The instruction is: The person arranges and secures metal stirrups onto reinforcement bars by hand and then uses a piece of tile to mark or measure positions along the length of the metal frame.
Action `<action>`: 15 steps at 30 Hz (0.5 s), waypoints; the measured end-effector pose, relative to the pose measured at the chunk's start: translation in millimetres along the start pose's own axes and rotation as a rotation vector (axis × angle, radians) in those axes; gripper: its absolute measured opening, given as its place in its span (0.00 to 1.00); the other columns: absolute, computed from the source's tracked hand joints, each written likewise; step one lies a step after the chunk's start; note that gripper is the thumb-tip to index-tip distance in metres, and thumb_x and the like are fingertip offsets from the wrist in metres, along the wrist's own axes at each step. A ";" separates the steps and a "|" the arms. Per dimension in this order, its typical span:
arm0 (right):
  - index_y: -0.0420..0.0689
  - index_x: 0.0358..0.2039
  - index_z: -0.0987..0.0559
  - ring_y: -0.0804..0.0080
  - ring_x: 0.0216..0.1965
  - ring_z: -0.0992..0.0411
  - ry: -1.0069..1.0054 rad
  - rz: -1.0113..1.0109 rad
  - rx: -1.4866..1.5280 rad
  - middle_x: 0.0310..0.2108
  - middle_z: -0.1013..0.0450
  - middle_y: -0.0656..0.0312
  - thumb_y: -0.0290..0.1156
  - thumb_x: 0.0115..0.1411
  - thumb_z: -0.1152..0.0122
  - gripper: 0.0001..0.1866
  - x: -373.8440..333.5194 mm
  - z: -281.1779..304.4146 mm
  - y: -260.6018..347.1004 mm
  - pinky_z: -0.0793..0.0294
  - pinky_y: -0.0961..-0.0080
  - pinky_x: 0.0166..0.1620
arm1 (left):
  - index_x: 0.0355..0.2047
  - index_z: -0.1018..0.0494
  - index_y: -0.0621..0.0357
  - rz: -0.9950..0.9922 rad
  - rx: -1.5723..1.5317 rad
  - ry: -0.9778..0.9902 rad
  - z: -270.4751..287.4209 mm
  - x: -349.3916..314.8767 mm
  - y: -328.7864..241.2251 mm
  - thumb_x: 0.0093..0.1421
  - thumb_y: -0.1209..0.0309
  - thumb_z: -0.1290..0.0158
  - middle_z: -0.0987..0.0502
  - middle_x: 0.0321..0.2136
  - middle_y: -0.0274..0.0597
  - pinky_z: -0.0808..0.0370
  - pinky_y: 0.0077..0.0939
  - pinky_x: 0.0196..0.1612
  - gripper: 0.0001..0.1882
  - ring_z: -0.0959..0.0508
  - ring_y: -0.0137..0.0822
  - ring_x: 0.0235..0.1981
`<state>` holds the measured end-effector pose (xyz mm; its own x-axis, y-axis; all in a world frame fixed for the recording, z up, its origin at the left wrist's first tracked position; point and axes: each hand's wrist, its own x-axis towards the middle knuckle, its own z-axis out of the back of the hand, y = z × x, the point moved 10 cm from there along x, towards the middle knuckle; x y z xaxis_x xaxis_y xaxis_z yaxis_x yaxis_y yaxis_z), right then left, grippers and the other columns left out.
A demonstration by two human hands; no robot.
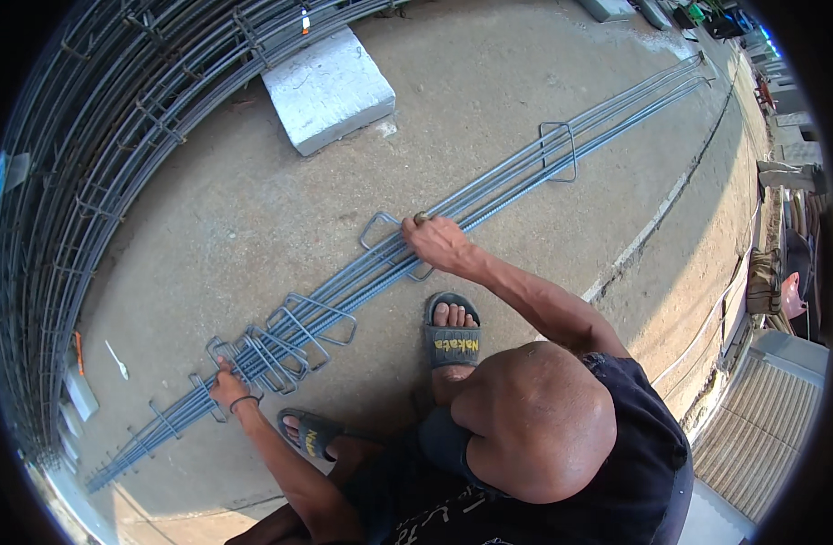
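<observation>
Bars (507, 199) stretch over the floor (280, 204) beneath your hands, long axis 8 to 2 o'clock. Your left hand (228, 389), nearer the bunched hoops (273, 357), has them at 2 o'clock; your right hand (437, 244), at 8. You can't tell whether either grip is closed.

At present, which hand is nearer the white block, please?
Right. In the picture, the right hand is below and right of the block; the left hand lies farther, below left.

2 hands (437, 243), 2 sandals (454, 345), sev. rods (373, 277) (ct. unclear).
</observation>
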<state>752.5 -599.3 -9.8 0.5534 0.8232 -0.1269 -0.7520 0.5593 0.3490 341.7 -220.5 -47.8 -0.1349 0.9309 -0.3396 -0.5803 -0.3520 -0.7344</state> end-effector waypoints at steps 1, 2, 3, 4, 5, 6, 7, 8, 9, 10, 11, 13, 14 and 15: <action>0.31 0.32 0.31 0.49 0.27 0.24 -0.016 -0.101 -0.035 0.25 0.27 0.44 0.25 0.57 0.54 0.08 -12.0 10.0 -40.4 0.24 0.62 0.28 | 0.18 0.25 0.63 -0.002 0.009 0.022 -8.5 -11.0 -10.8 0.55 0.59 0.41 0.29 0.14 0.38 0.43 0.23 0.16 0.19 0.37 0.25 0.12; 0.31 0.33 0.31 0.49 0.27 0.24 -0.029 -0.207 -0.073 0.26 0.27 0.43 0.25 0.58 0.54 0.08 -30.3 23.2 -84.3 0.24 0.61 0.28 | 0.20 0.26 0.61 0.071 0.049 0.067 -17.8 -35.0 -26.1 0.55 0.58 0.41 0.31 0.12 0.36 0.45 0.22 0.14 0.19 0.39 0.25 0.11; 0.31 0.34 0.31 0.48 0.27 0.25 -0.045 -0.309 -0.068 0.27 0.27 0.43 0.26 0.59 0.55 0.09 -46.1 45.7 -122.5 0.25 0.61 0.27 | 0.21 0.27 0.60 0.144 0.076 0.092 -18.8 -49.9 -32.5 0.56 0.56 0.42 0.34 0.11 0.34 0.47 0.21 0.12 0.19 0.40 0.25 0.09; 0.31 0.34 0.31 0.49 0.27 0.25 -0.119 -0.364 -0.099 0.26 0.27 0.44 0.27 0.60 0.56 0.10 -58.4 68.4 -164.1 0.27 0.59 0.27 | 0.21 0.30 0.58 0.149 0.054 0.071 -9.3 -40.6 -28.9 0.55 0.55 0.42 0.38 0.10 0.31 0.50 0.20 0.10 0.19 0.43 0.24 0.07; 0.32 0.34 0.30 0.48 0.26 0.25 -0.128 -0.454 -0.196 0.26 0.27 0.45 0.27 0.60 0.55 0.10 -75.0 85.6 -210.7 0.27 0.59 0.28 | 0.21 0.30 0.58 0.158 0.043 0.068 -8.0 -37.3 -28.2 0.55 0.55 0.42 0.38 0.10 0.31 0.50 0.20 0.10 0.19 0.43 0.24 0.07; 0.36 0.35 0.29 0.47 0.27 0.26 -0.091 -0.525 -0.291 0.25 0.27 0.46 0.28 0.60 0.54 0.09 -98.2 99.9 -261.7 0.28 0.58 0.29 | 0.20 0.30 0.57 0.148 0.056 0.078 -9.4 -36.1 -28.5 0.55 0.55 0.42 0.38 0.10 0.31 0.50 0.20 0.10 0.19 0.43 0.24 0.07; 0.39 0.35 0.28 0.46 0.29 0.26 -0.099 -0.588 -0.284 0.26 0.27 0.46 0.30 0.61 0.55 0.09 -117.7 120.1 -287.7 0.28 0.55 0.31 | 0.20 0.30 0.57 0.139 0.070 0.069 -5.1 -35.6 -27.5 0.55 0.54 0.42 0.38 0.10 0.32 0.50 0.20 0.10 0.19 0.44 0.24 0.07; 0.40 0.34 0.27 0.45 0.31 0.26 -0.266 -0.611 -0.471 0.27 0.26 0.45 0.33 0.62 0.55 0.10 -170.2 137.6 -349.0 0.29 0.51 0.33 | 0.20 0.30 0.57 0.101 0.081 0.122 -26.4 -43.3 -31.0 0.56 0.54 0.43 0.37 0.09 0.32 0.51 0.21 0.10 0.19 0.43 0.24 0.07; 0.40 0.35 0.26 0.46 0.32 0.26 -0.283 -0.856 -0.513 0.29 0.26 0.44 0.36 0.64 0.57 0.14 -198.9 155.3 -388.6 0.29 0.52 0.34 | 0.20 0.29 0.57 0.114 0.071 0.119 -27.7 -46.4 -29.2 0.56 0.54 0.43 0.37 0.09 0.32 0.51 0.21 0.10 0.19 0.43 0.24 0.07; 0.40 0.36 0.25 0.46 0.33 0.26 -0.323 -0.961 -0.445 0.30 0.25 0.45 0.39 0.65 0.55 0.15 -199.1 167.8 -395.9 0.29 0.53 0.34 | 0.20 0.28 0.57 0.122 0.058 0.106 -26.2 -46.0 -29.0 0.56 0.55 0.43 0.37 0.09 0.32 0.51 0.21 0.10 0.19 0.42 0.24 0.07; 0.40 0.38 0.25 0.47 0.33 0.26 -0.350 -1.066 -0.375 0.30 0.25 0.45 0.41 0.65 0.54 0.17 -195.8 176.8 -393.4 0.28 0.55 0.34 | 0.20 0.28 0.57 0.116 0.065 0.092 -25.0 -45.6 -29.8 0.56 0.55 0.43 0.36 0.09 0.32 0.51 0.21 0.10 0.19 0.42 0.24 0.07; 0.40 0.38 0.25 0.48 0.32 0.25 -0.424 -0.810 -0.196 0.29 0.24 0.45 0.43 0.64 0.52 0.18 -126.5 166.0 -318.6 0.28 0.58 0.34 | 0.20 0.28 0.57 0.105 0.075 0.067 -17.9 -46.6 -34.4 0.57 0.55 0.44 0.36 0.09 0.32 0.51 0.21 0.09 0.19 0.42 0.24 0.06; 0.40 0.39 0.24 0.50 0.31 0.24 -0.515 -0.599 -0.054 0.29 0.24 0.46 0.45 0.64 0.51 0.19 -92.8 164.1 -259.3 0.27 0.60 0.33 | 0.20 0.27 0.57 0.101 0.077 0.071 -15.8 -48.5 -35.1 0.57 0.55 0.44 0.36 0.09 0.32 0.51 0.21 0.09 0.19 0.42 0.24 0.06; 0.40 0.38 0.24 0.53 0.28 0.24 -0.408 -0.609 0.179 0.26 0.24 0.47 0.48 0.62 0.47 0.21 -62.7 142.2 -205.9 0.28 0.63 0.31 | 0.20 0.27 0.58 0.109 0.060 0.069 -12.7 -49.0 -31.5 0.57 0.55 0.44 0.36 0.09 0.32 0.50 0.21 0.09 0.19 0.42 0.24 0.06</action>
<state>923.6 -780.0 58.3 0.9677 0.2521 -0.0038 -0.2199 0.8509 0.4770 376.8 -256.3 -15.4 -0.1451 0.8777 -0.4568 -0.6122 -0.4423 -0.6554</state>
